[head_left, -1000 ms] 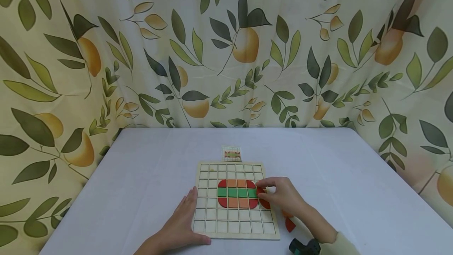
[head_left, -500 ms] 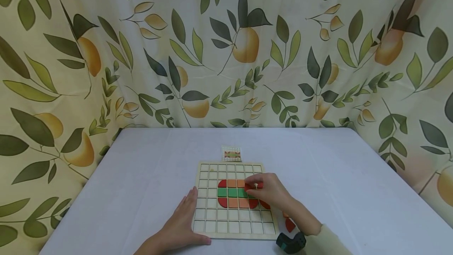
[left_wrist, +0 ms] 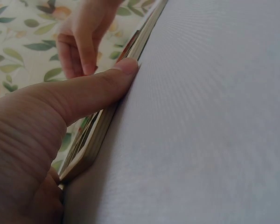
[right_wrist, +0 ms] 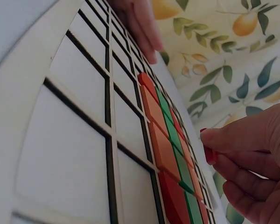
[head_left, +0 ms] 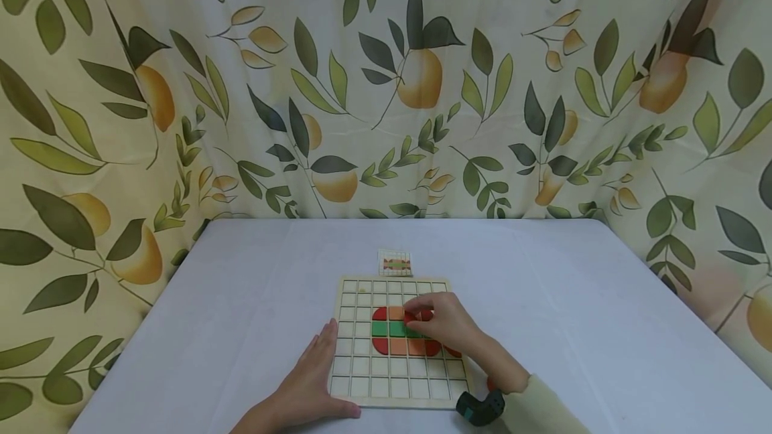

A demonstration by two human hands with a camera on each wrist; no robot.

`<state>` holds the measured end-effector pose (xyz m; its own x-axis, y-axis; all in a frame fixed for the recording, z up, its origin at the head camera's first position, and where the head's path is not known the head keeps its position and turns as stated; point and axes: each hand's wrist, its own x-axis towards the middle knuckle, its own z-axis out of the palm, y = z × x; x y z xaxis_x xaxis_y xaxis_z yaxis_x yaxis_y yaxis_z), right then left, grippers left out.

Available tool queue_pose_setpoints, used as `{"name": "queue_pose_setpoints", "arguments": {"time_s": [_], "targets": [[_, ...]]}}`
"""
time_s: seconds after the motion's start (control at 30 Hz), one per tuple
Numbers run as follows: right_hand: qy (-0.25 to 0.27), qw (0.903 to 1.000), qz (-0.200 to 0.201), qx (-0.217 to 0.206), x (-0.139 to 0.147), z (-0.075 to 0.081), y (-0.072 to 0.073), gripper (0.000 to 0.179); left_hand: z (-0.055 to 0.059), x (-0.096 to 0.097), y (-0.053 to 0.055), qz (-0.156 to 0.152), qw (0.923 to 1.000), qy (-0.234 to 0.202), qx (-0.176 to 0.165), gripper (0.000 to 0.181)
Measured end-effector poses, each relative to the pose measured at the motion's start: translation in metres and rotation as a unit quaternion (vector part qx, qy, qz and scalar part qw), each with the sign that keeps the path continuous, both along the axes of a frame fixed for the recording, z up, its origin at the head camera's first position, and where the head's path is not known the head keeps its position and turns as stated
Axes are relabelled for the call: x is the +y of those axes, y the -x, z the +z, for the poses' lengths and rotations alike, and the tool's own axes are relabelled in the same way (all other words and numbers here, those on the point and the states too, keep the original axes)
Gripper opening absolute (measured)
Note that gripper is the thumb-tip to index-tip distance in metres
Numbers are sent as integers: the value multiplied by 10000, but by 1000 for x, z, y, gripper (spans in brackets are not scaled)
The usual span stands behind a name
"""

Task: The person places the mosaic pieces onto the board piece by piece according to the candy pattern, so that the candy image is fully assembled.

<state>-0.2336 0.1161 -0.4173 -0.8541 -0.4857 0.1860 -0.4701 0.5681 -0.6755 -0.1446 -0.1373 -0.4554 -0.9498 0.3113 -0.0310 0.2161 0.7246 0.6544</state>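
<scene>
A pale wooden grid board (head_left: 368,387) lies on the white table. Rows of red, orange and green tiles fill its middle, among them a green tile (head_left: 380,329) and an orange tile (head_left: 399,347). My left hand (head_left: 307,370) rests at the board's left side, fingers straight along the edge; its thumb (left_wrist: 98,91) lies across the near edge. With thumb and fingertips, my right hand (head_left: 443,320) pinches a small red tile (right_wrist: 209,154) over the upper tile rows. That hand covers part of the pattern in the head view.
Beyond the board's far edge is a small pattern card (head_left: 395,264). A red piece (head_left: 491,384) shows beside the right forearm, partly hidden. The right wrist wears a black device (head_left: 480,408). A fruit-and-leaf curtain (head_left: 386,86) hangs behind the table.
My right hand has moved left from the board's right side, carrying the red tile over the tile rows. The left hand keeps its place.
</scene>
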Motion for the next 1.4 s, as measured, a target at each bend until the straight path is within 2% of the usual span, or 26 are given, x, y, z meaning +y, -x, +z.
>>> {"name": "queue_pose_setpoints", "arguments": {"time_s": [0.23, 0.47, 0.7, 0.97, 1.4], "targets": [[48, 9998, 184, -104, -15, 0, 3, 23, 0, -1, -1, -50, 10000, -23, 45, 135], [78, 9991, 384, -169, -28, -2, 5, 19, -1, -1, 0, -30, 10000, -12, -64, 135], [119, 9980, 527, -314, -34, -6, 9, 20, -4, -2, 1, -87, 9999, 32, 61, 137], [122, 9980, 611, -142, -46, -6, 14, 23, -3, -4, 1, -189, 9997, 29, 181, 135], [-157, 9973, 686, -188, -64, -8, 25, 20, -3, -5, 0, -215, 9995, 11, 231, 135]]}}
